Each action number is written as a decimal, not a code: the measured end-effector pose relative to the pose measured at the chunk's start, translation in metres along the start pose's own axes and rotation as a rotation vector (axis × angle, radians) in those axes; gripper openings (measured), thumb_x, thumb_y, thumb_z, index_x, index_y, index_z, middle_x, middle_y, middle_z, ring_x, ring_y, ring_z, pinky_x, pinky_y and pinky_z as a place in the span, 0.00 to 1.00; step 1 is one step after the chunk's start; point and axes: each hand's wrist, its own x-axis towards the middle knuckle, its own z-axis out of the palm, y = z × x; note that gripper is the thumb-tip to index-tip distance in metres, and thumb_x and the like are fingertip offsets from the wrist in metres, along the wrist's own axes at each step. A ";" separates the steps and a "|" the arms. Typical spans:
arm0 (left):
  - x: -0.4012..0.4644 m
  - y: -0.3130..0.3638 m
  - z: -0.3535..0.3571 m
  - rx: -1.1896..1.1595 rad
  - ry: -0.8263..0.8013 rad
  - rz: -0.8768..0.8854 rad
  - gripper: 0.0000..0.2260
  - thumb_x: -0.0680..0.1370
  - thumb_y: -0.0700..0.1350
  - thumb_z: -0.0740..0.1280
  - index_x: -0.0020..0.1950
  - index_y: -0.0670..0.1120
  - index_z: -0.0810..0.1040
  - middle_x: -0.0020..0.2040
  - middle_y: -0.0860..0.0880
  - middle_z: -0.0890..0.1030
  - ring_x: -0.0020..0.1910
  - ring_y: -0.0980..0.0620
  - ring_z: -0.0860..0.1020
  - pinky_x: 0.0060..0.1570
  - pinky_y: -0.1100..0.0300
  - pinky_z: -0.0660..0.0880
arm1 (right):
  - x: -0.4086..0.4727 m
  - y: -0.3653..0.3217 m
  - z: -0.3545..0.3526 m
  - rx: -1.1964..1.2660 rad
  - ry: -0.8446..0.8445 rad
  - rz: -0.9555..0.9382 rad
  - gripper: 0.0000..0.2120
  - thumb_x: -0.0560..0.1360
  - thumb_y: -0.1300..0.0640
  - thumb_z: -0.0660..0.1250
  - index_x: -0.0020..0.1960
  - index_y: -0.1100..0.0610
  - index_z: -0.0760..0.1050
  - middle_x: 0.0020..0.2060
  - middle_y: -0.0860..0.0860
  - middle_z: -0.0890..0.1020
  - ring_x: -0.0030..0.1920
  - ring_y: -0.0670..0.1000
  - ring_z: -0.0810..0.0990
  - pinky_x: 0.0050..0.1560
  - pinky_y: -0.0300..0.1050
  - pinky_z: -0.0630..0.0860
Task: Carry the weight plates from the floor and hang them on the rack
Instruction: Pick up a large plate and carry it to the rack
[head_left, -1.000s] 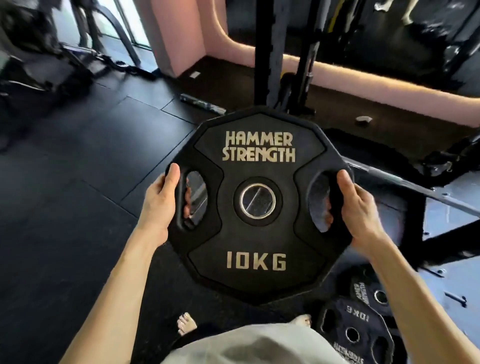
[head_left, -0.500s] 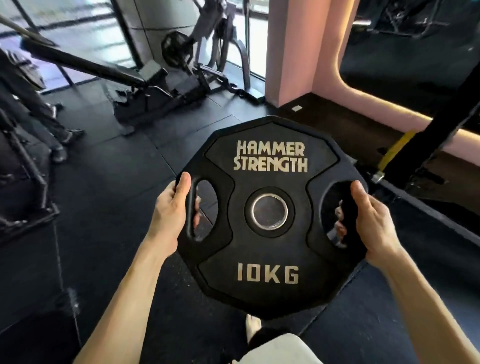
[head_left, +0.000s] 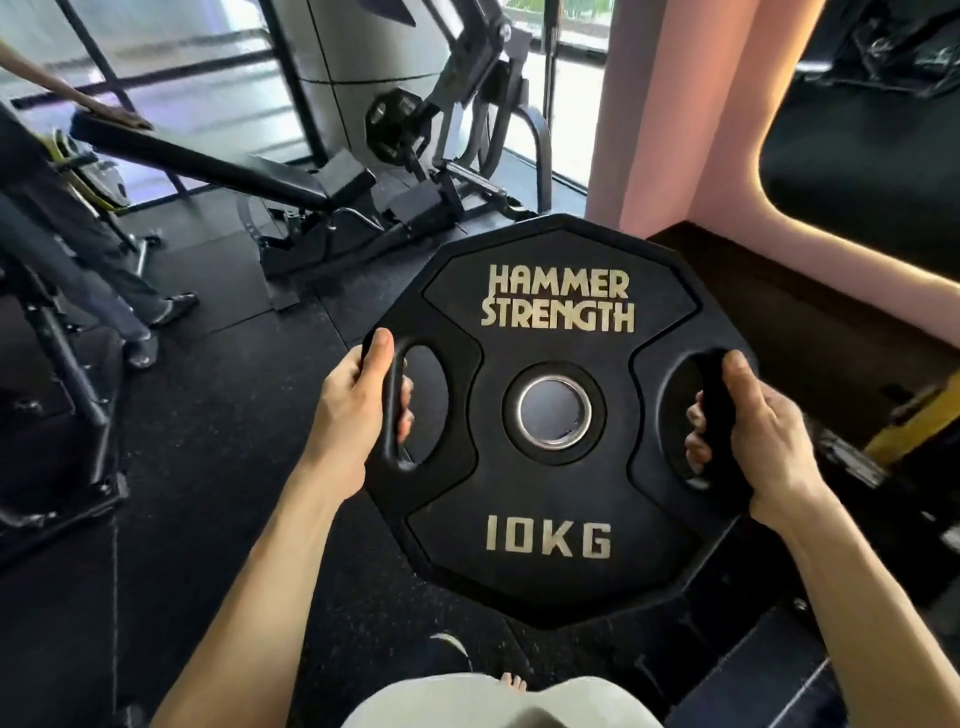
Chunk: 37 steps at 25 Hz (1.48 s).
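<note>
A black 10 kg Hammer Strength weight plate is held up in front of me, its lettered face toward me and its steel-ringed centre hole in the middle. My left hand grips the left handle slot, thumb over the rim and fingers curled through the opening. My right hand grips the right handle slot the same way. The plate is off the floor. No storage rack peg is plainly visible.
A plate-loaded gym machine with a mounted plate stands ahead on the left. Another person's legs stand at far left, and a hand rests on the machine's pad. A pink pillar and a dark wooden ledge are on the right. Black rubber floor lies below.
My view has swung left with the plate carried along: the barbell and the plates on the floor have left the view, and the gym machine and another person have come in. Both grips are unchanged.
</note>
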 end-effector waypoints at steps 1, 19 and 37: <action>0.030 0.005 0.006 0.005 -0.014 0.002 0.21 0.78 0.62 0.61 0.50 0.44 0.74 0.32 0.50 0.76 0.25 0.54 0.73 0.26 0.62 0.73 | 0.025 -0.005 0.009 -0.005 0.007 -0.001 0.23 0.76 0.37 0.62 0.42 0.58 0.71 0.29 0.53 0.75 0.24 0.53 0.71 0.27 0.43 0.70; 0.593 0.089 0.268 0.057 -0.381 0.016 0.18 0.80 0.61 0.60 0.46 0.45 0.69 0.31 0.49 0.75 0.21 0.52 0.70 0.22 0.63 0.69 | 0.512 -0.091 0.080 0.057 0.420 -0.026 0.23 0.78 0.38 0.61 0.39 0.59 0.72 0.30 0.56 0.74 0.24 0.54 0.70 0.29 0.44 0.69; 0.991 0.143 0.722 0.002 -0.868 0.008 0.16 0.80 0.60 0.61 0.42 0.48 0.73 0.32 0.46 0.73 0.22 0.48 0.68 0.21 0.62 0.66 | 0.949 -0.186 -0.044 0.086 0.898 -0.079 0.24 0.77 0.38 0.62 0.43 0.60 0.72 0.30 0.55 0.76 0.24 0.53 0.71 0.27 0.45 0.70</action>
